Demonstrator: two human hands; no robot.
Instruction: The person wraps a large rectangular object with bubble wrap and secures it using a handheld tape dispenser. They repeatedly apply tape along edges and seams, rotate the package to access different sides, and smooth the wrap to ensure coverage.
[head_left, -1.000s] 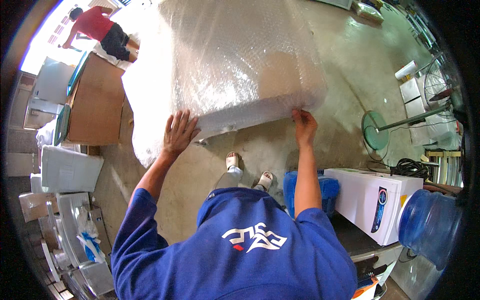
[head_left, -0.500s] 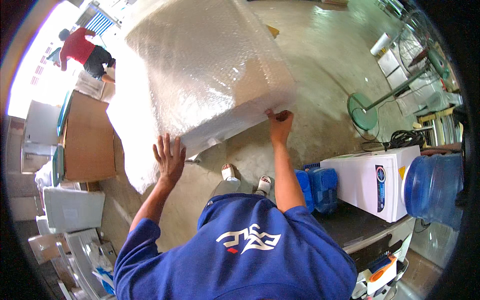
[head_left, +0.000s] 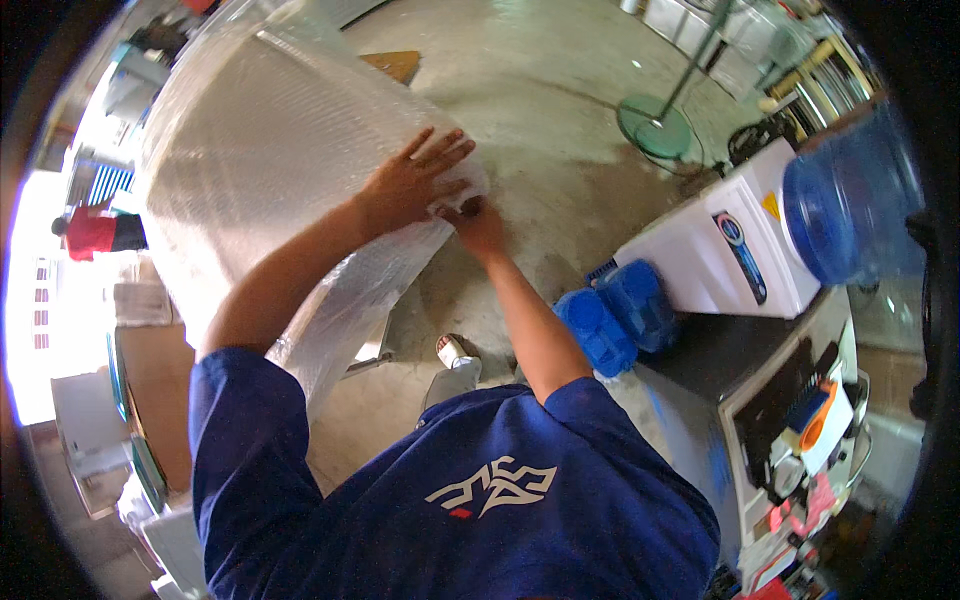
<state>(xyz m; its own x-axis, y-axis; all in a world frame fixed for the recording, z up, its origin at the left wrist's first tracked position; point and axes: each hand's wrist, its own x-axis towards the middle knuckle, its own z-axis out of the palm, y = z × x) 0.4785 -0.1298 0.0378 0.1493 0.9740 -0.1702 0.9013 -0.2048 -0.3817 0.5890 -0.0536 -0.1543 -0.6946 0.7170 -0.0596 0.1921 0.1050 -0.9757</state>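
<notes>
A large boxy object wrapped in clear bubble wrap (head_left: pixel 270 150) stands in front of me on the left; what is inside cannot be made out. Across its near right corner lies my left hand (head_left: pixel 412 185), open, with fingers spread over the wrap. Just below those fingertips, my right hand (head_left: pixel 480 228) is closed, its fingers pinching the wrap at that corner. A loose, wrinkled flap of wrap hangs down the near side toward the floor.
To my right are blue water jugs (head_left: pixel 597 330), a white water dispenser (head_left: pixel 715 235) with a large blue bottle (head_left: pixel 845 200), and a cluttered shelf unit. A green fan base (head_left: pixel 655 128) stands farther off. Cardboard (head_left: pixel 155 400) leans at left; a person in red (head_left: pixel 92 233) is beyond.
My left hand has crossed right, from the near left side of the wrapped object to its right corner beside my right hand. My view has turned right.
</notes>
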